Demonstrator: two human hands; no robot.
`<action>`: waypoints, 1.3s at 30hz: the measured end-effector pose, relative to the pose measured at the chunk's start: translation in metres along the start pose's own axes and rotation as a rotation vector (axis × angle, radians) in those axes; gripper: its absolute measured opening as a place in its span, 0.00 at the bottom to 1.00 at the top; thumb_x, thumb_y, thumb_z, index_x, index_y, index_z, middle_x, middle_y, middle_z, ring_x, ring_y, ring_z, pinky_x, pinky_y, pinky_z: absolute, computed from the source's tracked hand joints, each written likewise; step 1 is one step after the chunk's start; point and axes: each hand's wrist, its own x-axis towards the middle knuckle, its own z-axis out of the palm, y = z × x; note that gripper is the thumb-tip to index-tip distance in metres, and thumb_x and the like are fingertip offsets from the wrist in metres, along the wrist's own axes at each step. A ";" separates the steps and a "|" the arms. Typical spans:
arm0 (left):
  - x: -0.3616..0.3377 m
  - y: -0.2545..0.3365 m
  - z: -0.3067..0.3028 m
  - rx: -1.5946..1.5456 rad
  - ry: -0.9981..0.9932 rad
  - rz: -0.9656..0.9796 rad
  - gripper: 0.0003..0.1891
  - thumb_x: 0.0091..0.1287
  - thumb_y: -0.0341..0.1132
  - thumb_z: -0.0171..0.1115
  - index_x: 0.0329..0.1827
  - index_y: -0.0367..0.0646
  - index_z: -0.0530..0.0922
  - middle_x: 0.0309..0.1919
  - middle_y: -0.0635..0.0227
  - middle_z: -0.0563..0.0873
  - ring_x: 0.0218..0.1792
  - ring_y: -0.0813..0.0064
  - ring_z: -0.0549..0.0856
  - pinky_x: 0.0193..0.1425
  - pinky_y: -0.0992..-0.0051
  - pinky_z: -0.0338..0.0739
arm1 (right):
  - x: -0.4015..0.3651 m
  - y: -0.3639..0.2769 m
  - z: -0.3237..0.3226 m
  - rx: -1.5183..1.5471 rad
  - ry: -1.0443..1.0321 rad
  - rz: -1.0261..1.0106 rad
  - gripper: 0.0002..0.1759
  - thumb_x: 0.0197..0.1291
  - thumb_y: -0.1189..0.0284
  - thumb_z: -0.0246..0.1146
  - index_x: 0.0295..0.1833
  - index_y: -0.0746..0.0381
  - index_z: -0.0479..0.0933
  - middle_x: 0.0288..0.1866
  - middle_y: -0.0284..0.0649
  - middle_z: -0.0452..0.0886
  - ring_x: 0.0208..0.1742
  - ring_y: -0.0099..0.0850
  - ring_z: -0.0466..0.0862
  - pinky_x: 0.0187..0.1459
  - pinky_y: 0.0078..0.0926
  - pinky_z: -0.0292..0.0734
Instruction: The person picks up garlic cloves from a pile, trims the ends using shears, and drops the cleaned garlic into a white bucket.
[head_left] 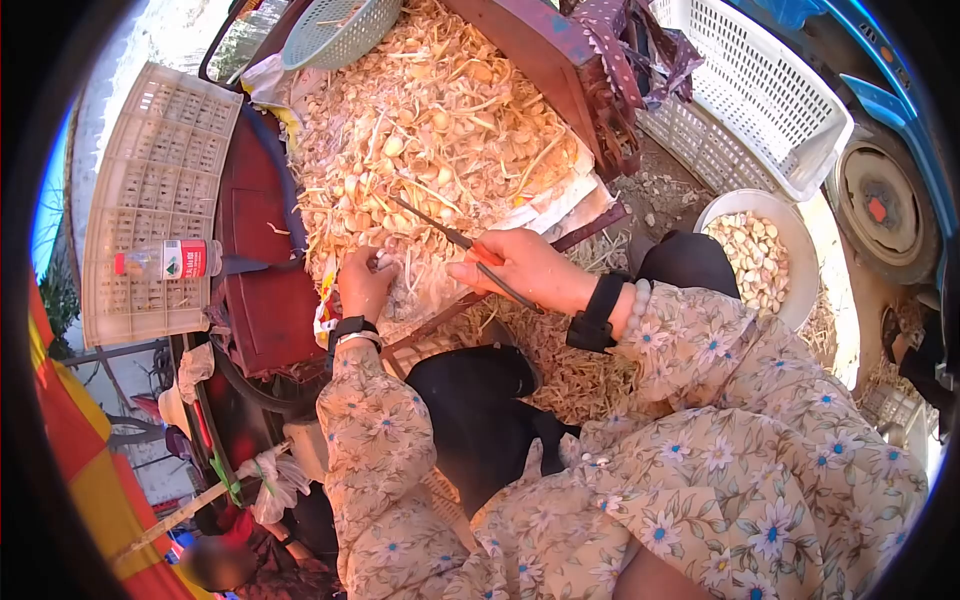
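Observation:
A heap of garlic pieces, stalks and dry husks (430,130) covers the work surface before me. At its near edge, my left hand (365,283) has its fingers closed around a small whitish garlic bulb (384,261). To the right of it, my right hand (530,268) grips a dark, long-bladed metal tool (440,226). The blade points up and left over the heap, and a second dark arm of the tool comes out below my fingers. The hands are a short way apart.
A white bowl of garlic cloves (752,255) stands at the right, below a white plastic crate (765,90). A green basket (340,30) sits at the heap's top. At the left are a crate (160,200) and a bottle (185,260). Another person (290,560) is at lower left.

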 end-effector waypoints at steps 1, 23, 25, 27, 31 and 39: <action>-0.004 -0.005 0.004 -0.072 0.022 -0.018 0.15 0.48 0.31 0.69 0.39 0.36 0.79 0.32 0.59 0.78 0.32 0.65 0.79 0.38 0.68 0.74 | -0.001 -0.001 0.000 0.010 -0.008 0.007 0.32 0.52 0.45 0.62 0.20 0.66 0.68 0.16 0.43 0.68 0.20 0.35 0.69 0.25 0.32 0.65; -0.107 0.122 -0.006 -1.307 -0.246 -0.103 0.12 0.61 0.23 0.59 0.47 0.36 0.73 0.46 0.64 0.79 0.45 0.77 0.80 0.52 0.78 0.74 | -0.003 -0.010 0.001 0.568 -0.154 0.188 0.20 0.48 0.69 0.72 0.43 0.68 0.74 0.27 0.31 0.76 0.25 0.18 0.74 0.26 0.16 0.71; -0.109 0.123 -0.002 -1.375 -0.156 -0.147 0.09 0.65 0.30 0.57 0.45 0.37 0.73 0.40 0.66 0.80 0.39 0.76 0.82 0.48 0.75 0.79 | -0.003 -0.010 0.002 0.460 -0.141 0.123 0.14 0.50 0.72 0.69 0.39 0.67 0.75 0.26 0.31 0.75 0.24 0.18 0.73 0.27 0.17 0.70; -0.110 0.123 0.001 -1.475 -0.108 -0.259 0.08 0.65 0.29 0.56 0.45 0.37 0.73 0.39 0.65 0.80 0.38 0.77 0.82 0.45 0.77 0.79 | -0.004 -0.008 0.003 0.405 -0.124 0.050 0.10 0.49 0.75 0.67 0.36 0.66 0.75 0.25 0.31 0.75 0.25 0.18 0.73 0.27 0.18 0.70; -0.114 0.125 0.000 -1.476 -0.192 -0.334 0.08 0.64 0.26 0.56 0.45 0.38 0.72 0.39 0.65 0.80 0.38 0.76 0.82 0.43 0.78 0.80 | -0.008 -0.009 0.005 0.176 -0.104 -0.097 0.08 0.46 0.77 0.65 0.32 0.65 0.74 0.24 0.35 0.75 0.26 0.22 0.73 0.29 0.23 0.70; -0.125 0.121 0.003 -1.313 -0.170 -0.297 0.13 0.62 0.21 0.57 0.49 0.38 0.71 0.43 0.62 0.80 0.41 0.74 0.82 0.47 0.76 0.80 | -0.018 -0.019 0.003 -0.051 -0.131 -0.128 0.08 0.43 0.76 0.66 0.29 0.67 0.74 0.24 0.45 0.77 0.26 0.35 0.78 0.30 0.27 0.72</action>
